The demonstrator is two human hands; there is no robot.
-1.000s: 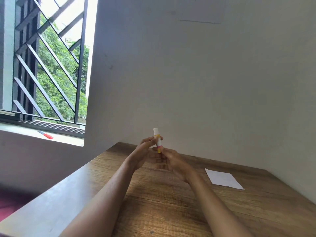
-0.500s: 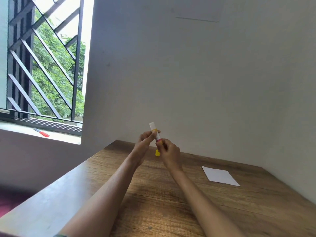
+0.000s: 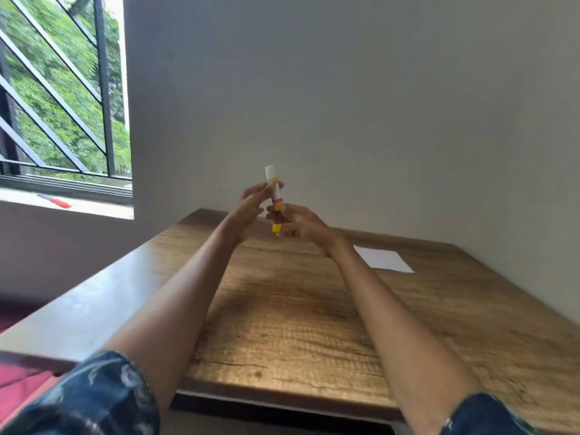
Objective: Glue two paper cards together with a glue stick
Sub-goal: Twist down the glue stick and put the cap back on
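A glue stick [image 3: 274,191], white with a yellow and pink label and a yellow base, stands nearly upright in the air above the far part of the wooden table [image 3: 298,324]. My left hand [image 3: 251,204] pinches its upper body between thumb and fingers. Fingers of my right hand [image 3: 298,222] grip its lower end, close to the yellow base. White paper [image 3: 383,259] lies flat on the table to the right, near the wall; I cannot tell whether it is one card or two stacked.
A grey wall runs behind and along the right side of the table. A barred window is at the left, with a red and blue pen [image 3: 55,200] on its sill. Something red lies beyond the table's left edge.
The view has tilted down and my sleeves have come into sight. Both hands keep hold of the glue stick; its yellow base now shows below my right fingers.
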